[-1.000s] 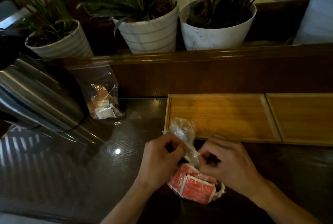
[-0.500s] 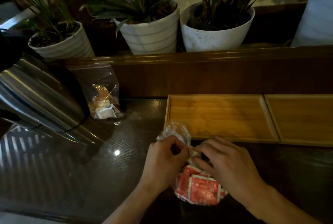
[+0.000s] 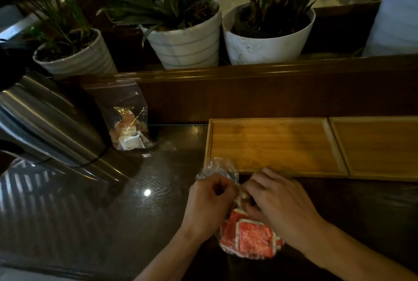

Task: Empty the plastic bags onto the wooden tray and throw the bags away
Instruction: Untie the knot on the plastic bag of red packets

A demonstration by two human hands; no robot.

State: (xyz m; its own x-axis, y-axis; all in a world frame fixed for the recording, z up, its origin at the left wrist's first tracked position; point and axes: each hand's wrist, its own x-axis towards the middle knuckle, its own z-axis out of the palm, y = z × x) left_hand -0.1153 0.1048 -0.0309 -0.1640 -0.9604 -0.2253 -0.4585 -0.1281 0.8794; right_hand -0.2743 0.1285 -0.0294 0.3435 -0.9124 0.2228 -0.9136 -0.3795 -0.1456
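Plastic bag of red packets lies on the tabletop just before the wooden tray; my left hand and right hand pinch its knotted neck. I judge a hard tug could burst it, scattering packets off-tray.

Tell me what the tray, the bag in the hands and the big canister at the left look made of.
Tray: pale wood, likely bamboo; matte, fine grain visible.
Bag: thin clear plastic, crinkled and glossy; red packets show through.
Canister: brushed metal, probably stainless steel; long streaked highlights.
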